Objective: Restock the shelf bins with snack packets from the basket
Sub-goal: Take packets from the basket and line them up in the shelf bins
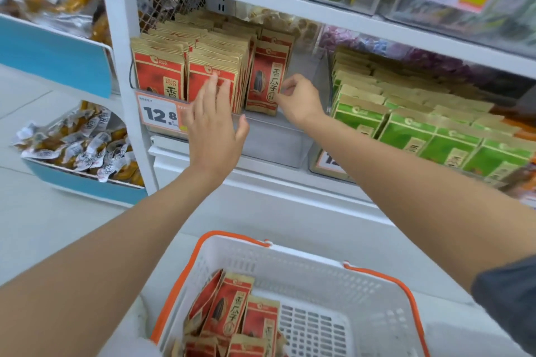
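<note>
Head view shows a flat red-and-tan paper packet (pixel 268 81) with a dark seed printed on it, standing upright in the clear plastic bin (pixel 272 142), its right edge pinched by the right hand (pixel 300 100). Beside it the left hand (pixel 216 122), fingers spread, presses flat against the packed rows (pixel 188 66) of matching packets. Below, more packets (pixel 232 316) lie in a white perforated plastic basket (pixel 319 293) with orange handles.

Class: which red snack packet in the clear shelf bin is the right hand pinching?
The rightmost red packet, standing alone beside the bin's empty space; the right hand grips its edge.
</note>
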